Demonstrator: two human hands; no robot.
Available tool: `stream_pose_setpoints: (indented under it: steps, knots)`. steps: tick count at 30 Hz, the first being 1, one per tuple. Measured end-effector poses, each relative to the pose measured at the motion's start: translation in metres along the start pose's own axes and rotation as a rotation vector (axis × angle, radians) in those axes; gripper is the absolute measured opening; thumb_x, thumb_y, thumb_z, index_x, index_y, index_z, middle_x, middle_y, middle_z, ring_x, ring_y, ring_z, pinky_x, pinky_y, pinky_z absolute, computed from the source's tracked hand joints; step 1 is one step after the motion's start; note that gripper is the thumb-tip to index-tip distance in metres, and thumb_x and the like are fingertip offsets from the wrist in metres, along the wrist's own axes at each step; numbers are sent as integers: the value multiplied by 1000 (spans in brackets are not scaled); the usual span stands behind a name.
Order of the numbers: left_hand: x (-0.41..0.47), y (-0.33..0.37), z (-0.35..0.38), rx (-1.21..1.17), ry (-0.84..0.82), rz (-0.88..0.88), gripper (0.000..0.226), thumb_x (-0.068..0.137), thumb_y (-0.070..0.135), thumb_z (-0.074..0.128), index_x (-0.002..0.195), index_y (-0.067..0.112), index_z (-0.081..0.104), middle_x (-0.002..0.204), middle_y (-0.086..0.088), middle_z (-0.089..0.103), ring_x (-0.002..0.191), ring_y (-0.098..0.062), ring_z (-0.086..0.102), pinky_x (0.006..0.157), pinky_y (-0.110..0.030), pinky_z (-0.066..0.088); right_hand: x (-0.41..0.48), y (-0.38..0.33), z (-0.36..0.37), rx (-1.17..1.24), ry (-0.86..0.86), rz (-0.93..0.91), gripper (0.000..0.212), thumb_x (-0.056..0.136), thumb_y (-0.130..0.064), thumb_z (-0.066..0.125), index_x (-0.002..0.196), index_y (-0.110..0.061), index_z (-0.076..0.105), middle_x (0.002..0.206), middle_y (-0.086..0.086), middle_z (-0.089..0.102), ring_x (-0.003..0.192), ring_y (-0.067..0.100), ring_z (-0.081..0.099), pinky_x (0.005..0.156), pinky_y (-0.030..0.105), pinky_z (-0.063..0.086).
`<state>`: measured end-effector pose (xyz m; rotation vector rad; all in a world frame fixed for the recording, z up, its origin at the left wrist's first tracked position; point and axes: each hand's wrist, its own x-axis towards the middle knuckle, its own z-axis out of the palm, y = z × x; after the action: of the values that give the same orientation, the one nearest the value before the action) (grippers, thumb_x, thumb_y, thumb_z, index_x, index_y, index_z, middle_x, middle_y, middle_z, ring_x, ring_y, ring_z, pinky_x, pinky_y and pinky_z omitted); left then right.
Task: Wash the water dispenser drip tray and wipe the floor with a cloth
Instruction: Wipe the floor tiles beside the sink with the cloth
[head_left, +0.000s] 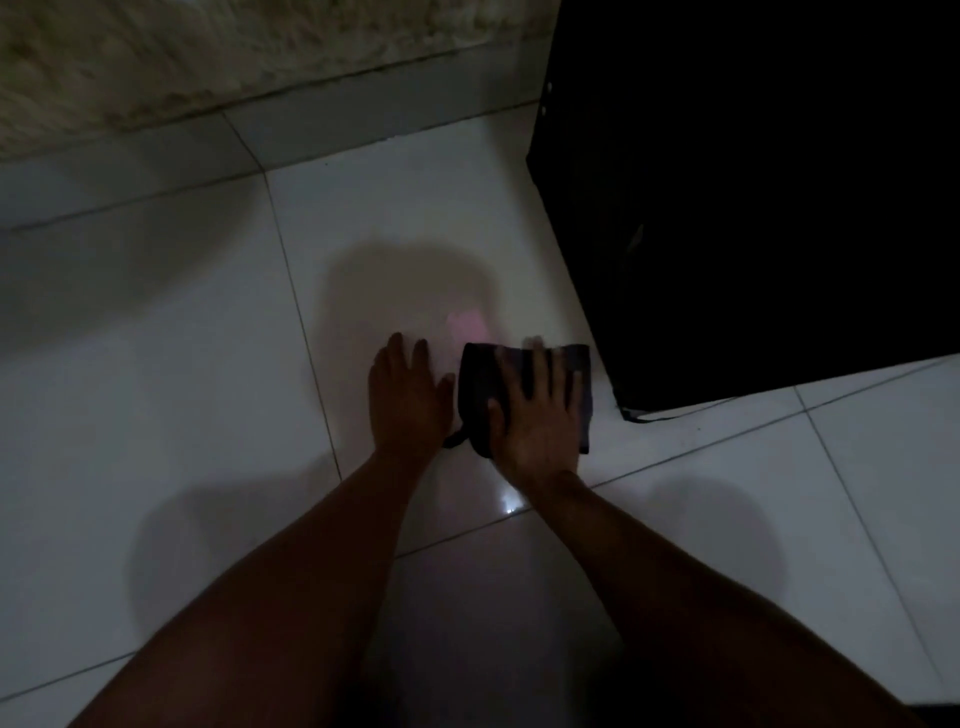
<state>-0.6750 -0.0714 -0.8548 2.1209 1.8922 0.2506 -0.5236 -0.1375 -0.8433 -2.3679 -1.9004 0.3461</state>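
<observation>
Head view, dim light. The step in hand appears to be the floor wipe. The right hand (537, 415) lies flat, fingers spread, palm down on a dark folded cloth (480, 395), pressing it to the white tiled floor (156, 415); it is not clamped round the cloth but bears on top of it. The left hand (410, 400) lies open and flat on the bare tile just beside the cloth's left edge, apparently as a brace, holding nothing.

To do this step well, pressure should probably stay even across the whole palm so the cloth keeps full contact, and strokes should overlap and run right up to the base of the dark cabinet (753, 208) (possibly the dispenser; too dark to tell), where spilt water would tend to collect. The braced hand is best kept on tile not yet wiped or already dry, since a glossy wet tile may be slippery. Refolding to a fresh face once the cloth is soaked would avoid smearing.

The cloth lies under the right hand, its far edge showing beyond the fingertips and its right edge close to the near corner of the cabinet. A grout line (311, 338) runs left of the left hand. The drip tray is not in view.
</observation>
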Motion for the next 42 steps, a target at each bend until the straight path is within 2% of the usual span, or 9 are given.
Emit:
stream_pose_setpoints:
  steps: [4, 7, 12, 17, 22, 29, 37, 39, 42]
  knots:
    - [-12, -30, 8, 94, -62, -64, 72, 95, 53, 37, 153, 12, 26, 159, -25, 15, 145, -45, 18, 118, -55, 10, -23, -15, 25, 6, -157, -25, 62, 101, -48, 25, 158, -29, 7, 166, 10, -6, 152, 31, -8, 120, 60, -1]
    - [-16, -45, 9, 102, -104, -56, 73, 95, 57, 32, 155, 20, 18, 161, -21, 8, 148, -42, 9, 119, -55, 7, -50, -25, 31, 51, -190, -142, 63, 101, -49, 27, 157, -33, 3, 166, 6, -11, 152, 28, -14, 119, 57, -8]
    - [-13, -46, 9, 84, -134, -71, 74, 93, 59, 28, 156, 22, 15, 162, -19, 4, 148, -41, 6, 119, -56, 8, -32, -9, 32, 36, -155, -253, 56, 103, -49, 23, 156, -38, 9, 167, 2, -5, 153, 27, -10, 119, 61, 3]
    - [-15, -45, 10, 62, -108, -70, 76, 91, 62, 25, 155, 20, 20, 161, -21, 8, 147, -43, 10, 117, -57, 12, -38, 32, 25, -35, 13, 132, 58, 101, -52, 30, 155, -39, 14, 167, 2, 6, 153, 33, -2, 119, 62, 4]
    - [-14, -40, 11, 69, -130, -99, 72, 97, 53, 40, 156, 21, 14, 162, -19, 2, 149, -41, 2, 119, -56, 8, -69, 8, 33, -4, -27, 375, 64, 99, -51, 32, 157, -35, 10, 166, 6, 2, 152, 39, -3, 115, 68, 5]
    - [-12, -47, 4, 55, -129, -76, 78, 89, 63, 22, 155, 21, 19, 162, -19, 8, 148, -41, 8, 118, -56, 9, -16, -15, 30, -6, -138, -90, 55, 102, -54, 16, 155, -43, 4, 166, -1, -9, 151, 31, -16, 115, 67, -4]
    - [-6, -57, -1, 47, -131, -23, 80, 86, 69, 23, 155, 27, 19, 163, -13, 7, 150, -36, 7, 119, -53, 9, 67, -5, 20, 33, -33, 265, 62, 99, -53, 16, 156, -37, 1, 166, 5, -5, 152, 33, -7, 115, 68, 0]
    - [-3, -58, -1, 48, -124, -23, 78, 88, 67, 25, 155, 27, 20, 163, -13, 8, 149, -36, 8, 119, -53, 10, 64, -20, 24, 10, -62, 239, 62, 99, -51, 13, 156, -36, -6, 166, 5, -11, 151, 34, -13, 114, 69, -4]
    - [1, -55, 2, 24, -90, -37, 68, 93, 56, 32, 152, 23, 30, 161, -17, 18, 147, -40, 18, 116, -56, 18, 53, -43, 33, -4, -95, -15, 59, 101, -51, 19, 156, -38, 1, 166, 3, -10, 151, 34, -15, 114, 69, -5]
